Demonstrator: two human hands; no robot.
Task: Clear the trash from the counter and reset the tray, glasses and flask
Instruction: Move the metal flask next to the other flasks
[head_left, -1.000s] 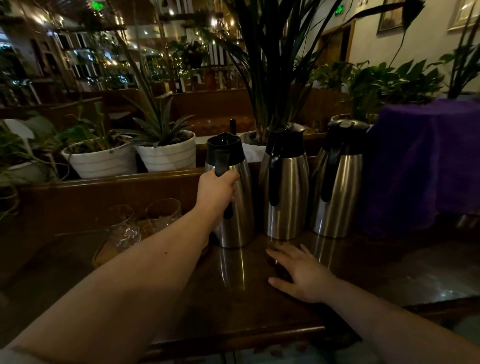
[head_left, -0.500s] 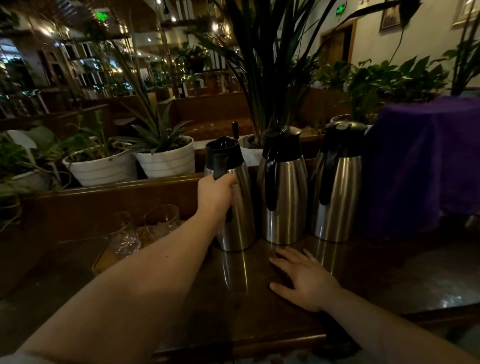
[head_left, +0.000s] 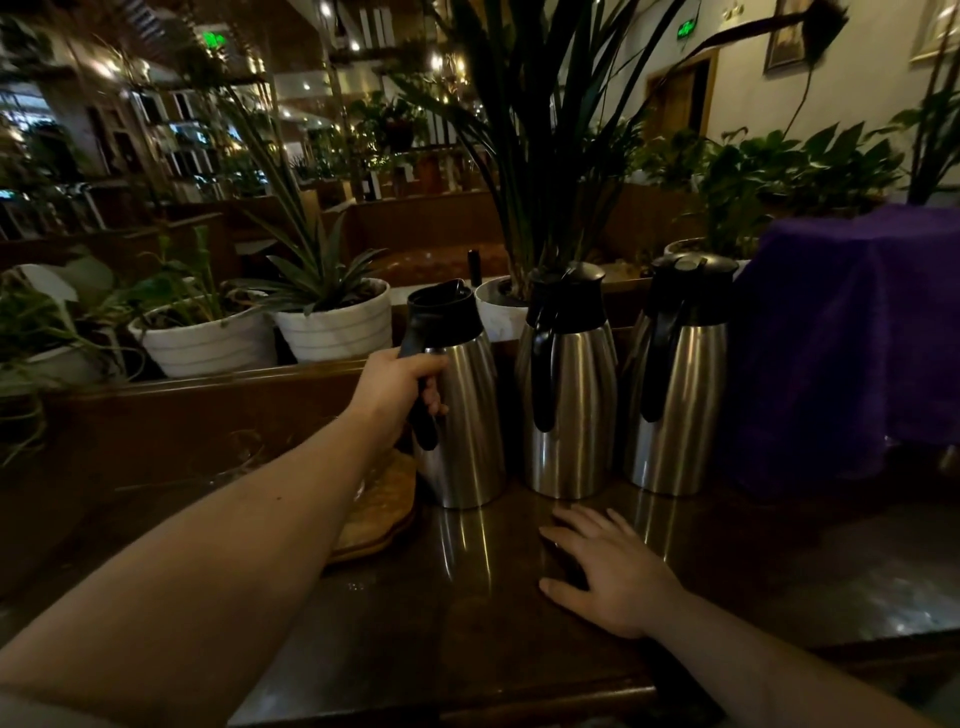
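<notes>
Three flasks stand in a row on the desk. Left hand grips the handle of the leftmost flask, apparently aligning it; right hand, spread flat before the middle flask, braces.

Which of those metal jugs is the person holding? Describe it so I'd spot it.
Three steel flasks stand in a row on the dark wooden counter. The held flask is the leftmost, beside the tray. Only its black handle has the left hand around it.
</notes>
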